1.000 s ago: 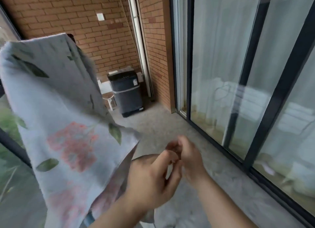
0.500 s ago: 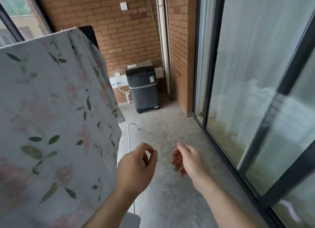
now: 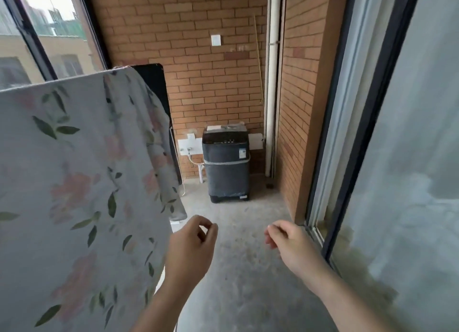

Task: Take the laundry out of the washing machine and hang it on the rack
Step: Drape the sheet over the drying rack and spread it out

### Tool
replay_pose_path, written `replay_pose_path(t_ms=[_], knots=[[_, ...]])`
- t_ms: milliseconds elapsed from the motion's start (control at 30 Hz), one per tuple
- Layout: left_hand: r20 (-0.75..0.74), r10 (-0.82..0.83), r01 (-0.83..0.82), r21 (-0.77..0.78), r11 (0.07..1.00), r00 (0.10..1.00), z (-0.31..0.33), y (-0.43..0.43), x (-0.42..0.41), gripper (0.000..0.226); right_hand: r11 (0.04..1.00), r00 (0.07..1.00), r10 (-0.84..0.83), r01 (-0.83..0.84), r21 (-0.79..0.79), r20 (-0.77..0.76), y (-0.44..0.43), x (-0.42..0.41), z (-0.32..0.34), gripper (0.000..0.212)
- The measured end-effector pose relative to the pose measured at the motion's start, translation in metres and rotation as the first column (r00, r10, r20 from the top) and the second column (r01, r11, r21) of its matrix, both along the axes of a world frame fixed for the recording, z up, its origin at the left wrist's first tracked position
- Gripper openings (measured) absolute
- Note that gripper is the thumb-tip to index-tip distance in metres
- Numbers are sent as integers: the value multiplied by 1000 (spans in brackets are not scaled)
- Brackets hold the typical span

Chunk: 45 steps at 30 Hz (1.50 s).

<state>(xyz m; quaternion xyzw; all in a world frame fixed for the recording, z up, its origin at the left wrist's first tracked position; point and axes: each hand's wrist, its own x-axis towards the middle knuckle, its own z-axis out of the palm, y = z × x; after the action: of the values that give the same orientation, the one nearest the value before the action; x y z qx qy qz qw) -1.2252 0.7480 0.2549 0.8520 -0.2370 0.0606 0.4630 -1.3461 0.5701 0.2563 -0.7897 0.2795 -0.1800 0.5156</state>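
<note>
My left hand [image 3: 191,244] and right hand [image 3: 290,242] hang over the middle of the concrete floor [image 3: 243,289], apart from each other and touching nothing. Both forearms are cut off at the bottom of the view. The left fingers are loosely curled, thumb tip close to the forefinger, with nothing between them. The right fingers are loosely bent and also hold nothing.

The floral sheet [image 3: 74,182] fills the left side and runs out of view at the left and bottom. It is thin pale cloth printed with pink blooms and green leaves, and it drapes from a straight top fold. It hides the rack it hangs on completely. A dark flat item [image 3: 155,83] shows behind its upper corner, but I cannot make out what it is.

The washing machine [image 3: 227,165] stands at the far end of the floor against the brick wall [image 3: 198,88]. It is boxy and dark grey, with a band around its middle. I cannot see inside it. Blurred sliding glass [image 3: 409,157] in a dark frame lines the floor's right edge.
</note>
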Motion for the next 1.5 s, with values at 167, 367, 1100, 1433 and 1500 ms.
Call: replay_pose_path(t_ms=[167, 367, 1100, 1433, 1500], knots=[[94, 24, -28, 38, 999, 995, 29, -73, 82, 24, 999, 1000, 2, -3, 52, 22, -63, 105, -3, 23], [200, 136, -154, 75, 985, 970, 30, -136, 206, 19, 989, 991, 130, -132, 63, 41, -129, 273, -23, 20], [440, 563, -616, -28, 787, 699, 118, -205, 667, 13, 831, 865, 468, -501, 242, 182, -211, 860, 73, 23], [801, 480, -802, 1, 598, 359, 214, -223, 855, 19, 665, 811, 583, -514, 541, 54, -203, 1074, 107, 40], [828, 497, -887, 2, 461, 261, 225, -221, 882, 20, 505, 681, 732, -559, 658, 18, -195, 1110, 105, 55]])
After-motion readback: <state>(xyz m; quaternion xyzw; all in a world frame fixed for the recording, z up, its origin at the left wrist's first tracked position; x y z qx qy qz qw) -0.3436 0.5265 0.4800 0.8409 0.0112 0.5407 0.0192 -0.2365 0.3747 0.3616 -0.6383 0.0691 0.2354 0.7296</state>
